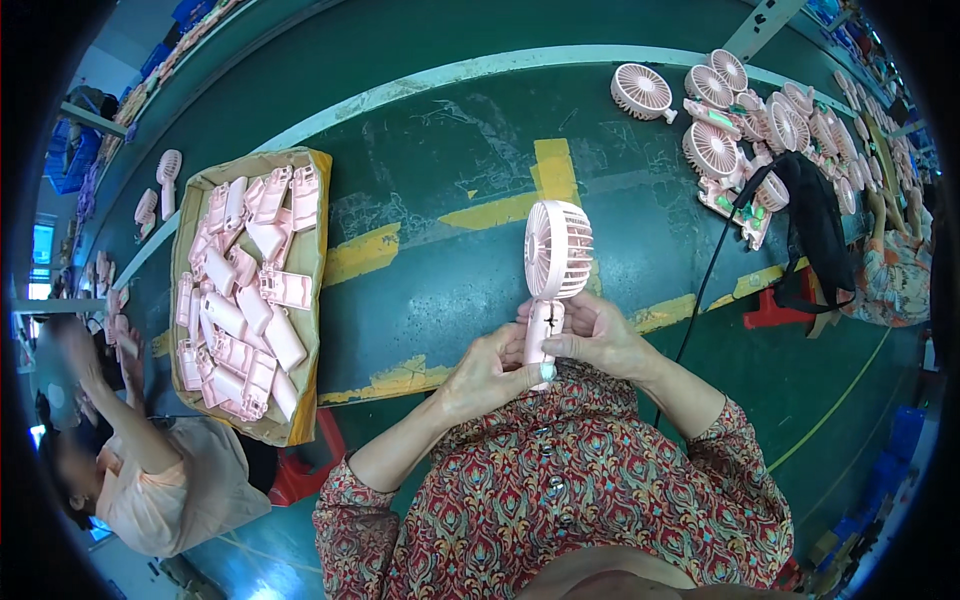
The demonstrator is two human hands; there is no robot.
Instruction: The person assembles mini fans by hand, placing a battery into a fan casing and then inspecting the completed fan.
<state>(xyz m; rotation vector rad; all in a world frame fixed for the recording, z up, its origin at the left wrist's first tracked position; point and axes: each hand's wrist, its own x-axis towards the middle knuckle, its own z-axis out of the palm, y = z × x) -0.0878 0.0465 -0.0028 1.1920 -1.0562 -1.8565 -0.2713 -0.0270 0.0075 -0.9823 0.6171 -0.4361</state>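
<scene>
Pink fan point(560, 250) is upright at the tabletop's point(430, 290) near edge; left hand point(485, 372) fingers clamped on the lower handle, right hand point(603, 343) fingers closed around it higher up. Head and cage look joined to the handle; dark marks on its face may be wiring, so probably not closed up yet. Handle shells point(226, 315) left in the box point(322, 230); fan pile point(787, 125) looks part-built. Fingertips behind handle hidden; pile's far end blurs at the rim.

Assembly workshop: green bench point(430, 275) (fan parts point(284, 338) heaped), co-workers point(195, 490).
</scene>
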